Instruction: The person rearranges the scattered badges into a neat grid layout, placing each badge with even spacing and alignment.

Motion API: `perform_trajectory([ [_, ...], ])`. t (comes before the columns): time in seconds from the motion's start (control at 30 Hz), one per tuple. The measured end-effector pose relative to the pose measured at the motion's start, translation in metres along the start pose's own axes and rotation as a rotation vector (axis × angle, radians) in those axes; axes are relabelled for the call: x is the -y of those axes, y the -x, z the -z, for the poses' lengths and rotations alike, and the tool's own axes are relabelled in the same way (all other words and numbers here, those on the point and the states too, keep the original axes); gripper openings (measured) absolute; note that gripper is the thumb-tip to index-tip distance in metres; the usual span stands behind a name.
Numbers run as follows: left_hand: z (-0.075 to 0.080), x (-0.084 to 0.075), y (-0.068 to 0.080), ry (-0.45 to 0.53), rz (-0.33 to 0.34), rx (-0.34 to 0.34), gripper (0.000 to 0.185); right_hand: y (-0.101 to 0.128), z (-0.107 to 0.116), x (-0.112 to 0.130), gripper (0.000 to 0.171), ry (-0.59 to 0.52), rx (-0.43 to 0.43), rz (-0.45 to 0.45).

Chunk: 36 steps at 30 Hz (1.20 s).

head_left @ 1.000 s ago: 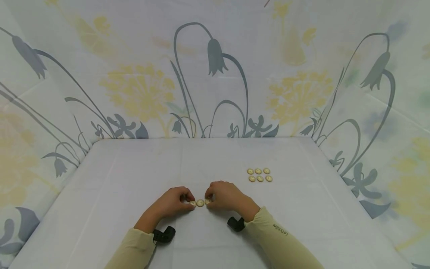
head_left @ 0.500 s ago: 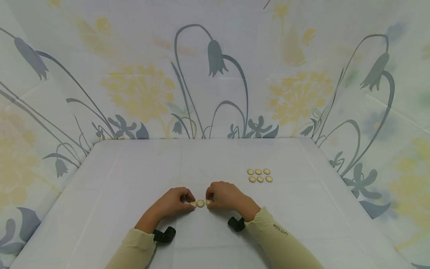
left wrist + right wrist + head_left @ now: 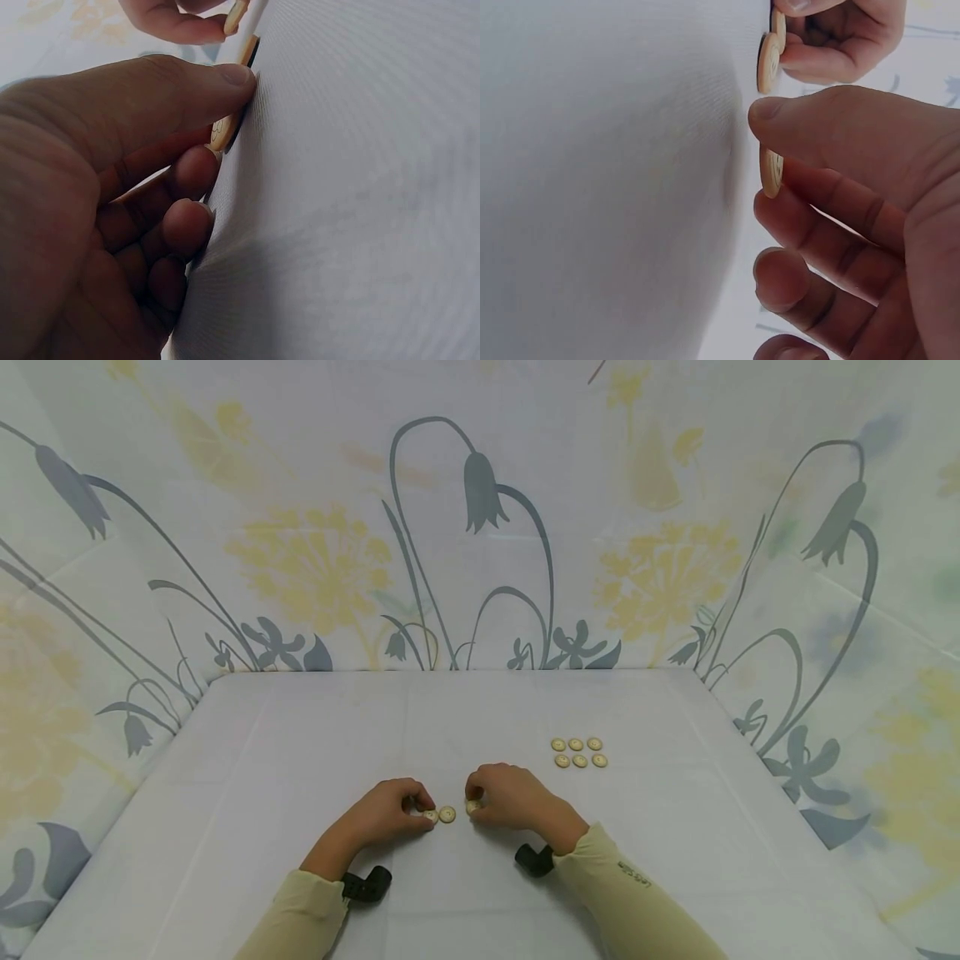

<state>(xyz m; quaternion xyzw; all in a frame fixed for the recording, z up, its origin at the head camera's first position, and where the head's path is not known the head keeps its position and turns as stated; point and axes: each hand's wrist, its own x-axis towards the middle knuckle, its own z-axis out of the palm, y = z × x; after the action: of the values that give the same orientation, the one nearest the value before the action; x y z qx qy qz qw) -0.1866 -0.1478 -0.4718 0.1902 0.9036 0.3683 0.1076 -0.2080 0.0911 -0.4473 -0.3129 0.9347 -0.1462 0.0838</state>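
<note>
Three round wooden buttons are near the hands on the white cloth. The left hand (image 3: 390, 810) pinches the leftmost button (image 3: 217, 133) between thumb and fingers, flat against the cloth. Beside it lies the middle button (image 3: 447, 814), touched by neither hand. To the right of that, the right hand (image 3: 513, 797) pinches another button (image 3: 772, 171) by its edges, thumb on the near side and fingertips on the far side. In the right wrist view this button stands a little clear of the cloth. The hands partly cover both pinched buttons.
Several similar buttons (image 3: 575, 745) lie in two neat rows farther back on the right. White cloth (image 3: 480, 893) covers the table. A flower-printed curtain (image 3: 480, 568) rises at the back and both sides. Each wrist wears a black camera (image 3: 367, 885).
The right hand has shifted slightly right with its button, widening the gap to the middle button. The left hand and its button stay in place.
</note>
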Motion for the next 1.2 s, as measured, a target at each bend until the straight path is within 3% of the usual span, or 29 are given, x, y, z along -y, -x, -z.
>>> perform_trajectory([
  [1.2,-0.001,-0.003,0.002,0.000,0.026,-0.002,0.014,0.031,0.008,-0.043,0.012,-0.065,-0.100,-0.076],
])
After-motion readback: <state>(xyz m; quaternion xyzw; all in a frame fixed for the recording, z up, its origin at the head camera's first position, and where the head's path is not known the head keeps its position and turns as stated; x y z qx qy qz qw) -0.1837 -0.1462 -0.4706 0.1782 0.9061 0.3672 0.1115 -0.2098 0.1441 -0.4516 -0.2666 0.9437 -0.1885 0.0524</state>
